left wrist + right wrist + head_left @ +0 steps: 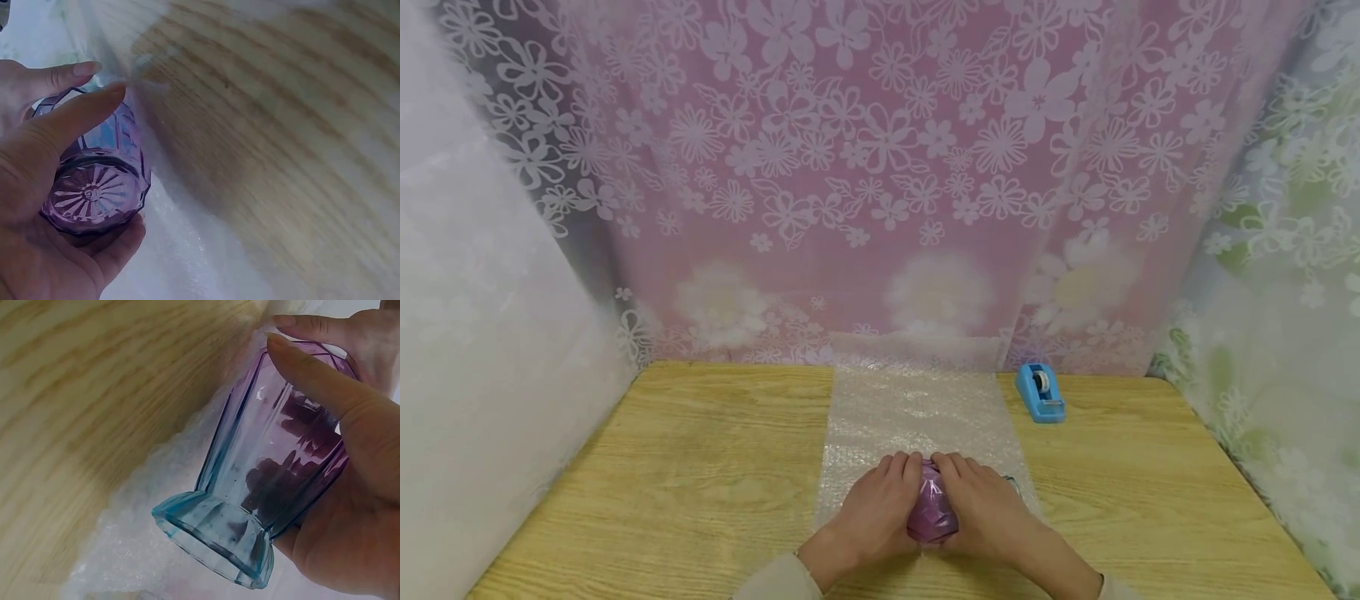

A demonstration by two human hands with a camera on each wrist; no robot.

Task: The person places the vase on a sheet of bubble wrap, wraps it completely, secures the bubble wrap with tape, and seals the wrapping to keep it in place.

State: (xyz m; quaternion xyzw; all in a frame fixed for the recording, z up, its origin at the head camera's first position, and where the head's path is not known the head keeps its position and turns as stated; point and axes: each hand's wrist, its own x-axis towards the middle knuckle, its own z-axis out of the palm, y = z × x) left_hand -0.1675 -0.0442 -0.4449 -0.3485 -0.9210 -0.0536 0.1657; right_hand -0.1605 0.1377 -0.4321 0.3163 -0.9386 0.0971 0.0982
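Observation:
A faceted glass vase [933,508], purple shading to blue, lies sideways between both hands over a sheet of bubble wrap [917,408]. My left hand [880,510] grips the purple end; in the left wrist view its round base [94,194] shows a starburst pattern. With thumb and fingers around the body, my right hand [988,510] holds the other side. The right wrist view shows the flared teal mouth [212,537] sticking out past that hand. Both thumbs lie along the near side of the glass. The wrap under the hands is partly hidden.
A blue tape dispenser [1041,393] stands on the wooden table [722,450], right of the wrap's far end. The wrap's far edge leans up against the pink floral curtain [880,208] behind the table. Pale sheets hang at the left and right sides.

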